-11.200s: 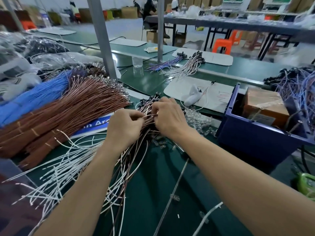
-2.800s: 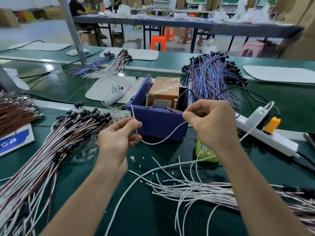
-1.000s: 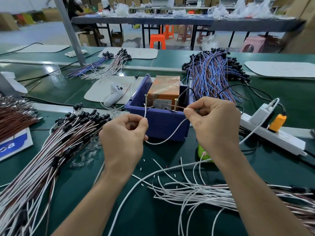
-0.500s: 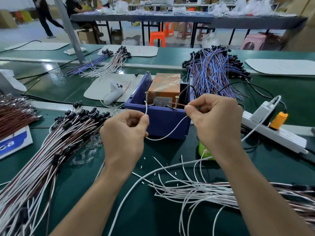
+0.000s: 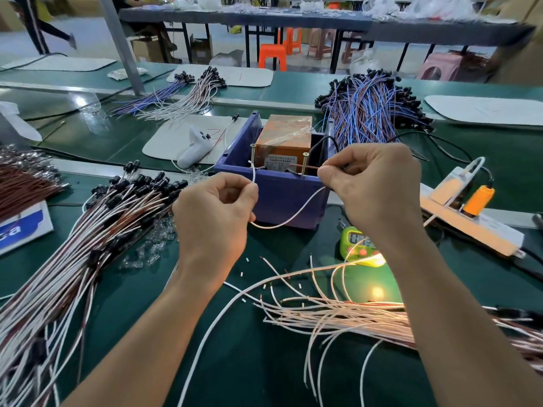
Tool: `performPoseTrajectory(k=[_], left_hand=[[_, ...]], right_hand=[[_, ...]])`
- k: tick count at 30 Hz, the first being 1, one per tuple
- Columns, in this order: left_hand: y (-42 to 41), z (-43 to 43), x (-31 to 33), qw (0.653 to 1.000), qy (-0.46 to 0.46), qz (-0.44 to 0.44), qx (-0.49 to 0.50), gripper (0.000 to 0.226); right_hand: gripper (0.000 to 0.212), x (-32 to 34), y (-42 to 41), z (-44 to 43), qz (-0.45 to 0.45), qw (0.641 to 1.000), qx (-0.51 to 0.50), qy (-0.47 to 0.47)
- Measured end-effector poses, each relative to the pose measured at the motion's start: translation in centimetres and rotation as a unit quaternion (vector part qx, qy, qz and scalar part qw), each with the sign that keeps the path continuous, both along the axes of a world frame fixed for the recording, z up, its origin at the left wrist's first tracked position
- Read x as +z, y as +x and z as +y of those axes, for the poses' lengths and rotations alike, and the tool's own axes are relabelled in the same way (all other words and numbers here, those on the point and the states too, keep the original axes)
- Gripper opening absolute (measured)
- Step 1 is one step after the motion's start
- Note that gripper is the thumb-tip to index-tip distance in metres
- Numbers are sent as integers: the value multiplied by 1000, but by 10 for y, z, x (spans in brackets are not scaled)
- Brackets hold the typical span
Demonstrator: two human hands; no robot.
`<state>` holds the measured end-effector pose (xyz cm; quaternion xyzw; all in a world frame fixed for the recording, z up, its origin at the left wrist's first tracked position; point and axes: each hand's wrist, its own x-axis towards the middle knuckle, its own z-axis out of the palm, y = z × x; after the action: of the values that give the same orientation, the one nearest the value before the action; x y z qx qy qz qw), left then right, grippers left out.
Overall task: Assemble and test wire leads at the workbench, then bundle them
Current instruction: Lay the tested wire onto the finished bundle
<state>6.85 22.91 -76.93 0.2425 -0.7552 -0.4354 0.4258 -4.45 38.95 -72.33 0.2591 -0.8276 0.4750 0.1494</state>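
My left hand [image 5: 214, 218] pinches the white wire [image 5: 282, 221] of one lead, with its end held against the left brass screw [image 5: 252, 154] on the purple box [image 5: 282, 198]. My right hand [image 5: 373, 189] pinches the brown wire end of that lead, which touches the right brass screw [image 5: 304, 164]. The white wire sags in a loop between both hands. An orange-brown unit [image 5: 285, 139] sits inside the box. An orange glow lights the mat and the loose white and brown leads [image 5: 338, 312] under my right forearm.
A big bundle of leads with black caps [image 5: 97, 227] lies left, brown wires [image 5: 26, 180] beyond it. A blue-brown bundle [image 5: 370, 113] lies behind the box. A power strip [image 5: 470, 227] and a green timer [image 5: 352, 242] sit right.
Both hands stay at the two screws with the lead held between them. An orange glow now shines under my right forearm, which was not lit half a second ago.
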Motion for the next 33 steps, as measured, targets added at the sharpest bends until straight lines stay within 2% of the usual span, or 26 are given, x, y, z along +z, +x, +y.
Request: performPoseTrajectory(k=[4,7,8,10,14,19,21,23,27,30,33], left_hand=[[0,2,-1,999,45,2,18,13],[4,5,0,992,115,24,39,5],[6,6,0,987,148,44,31,2],[12,9,4,973,211,94,-4,9],[24,19,15,947,265,145,-108,19],[31,33,21,902,324,140,-248,29],[30,39,19,880,363,110,-285,25],[28,44,15,878,376,57,-290,20],[23,61,-1,901,290,-88,-310,22],[26,70,-9,895,149,-227,-355,19],[28,74,-13,889,16,-315,-333,18]], right_hand=[[9,3,2,1,-9,1000,8,25],[10,11,3,9,-33,998,34,46],[11,15,3,13,-50,995,56,61],[9,24,5,19,-85,984,110,112],[12,39,11,29,-109,952,162,235],[14,63,18,57,-103,919,128,358],[11,70,21,74,-105,910,87,392],[12,73,25,91,-109,902,42,415],[28,69,29,121,-69,875,-40,478],[21,53,36,132,-98,863,-57,493],[20,24,49,138,-123,853,-44,504]])
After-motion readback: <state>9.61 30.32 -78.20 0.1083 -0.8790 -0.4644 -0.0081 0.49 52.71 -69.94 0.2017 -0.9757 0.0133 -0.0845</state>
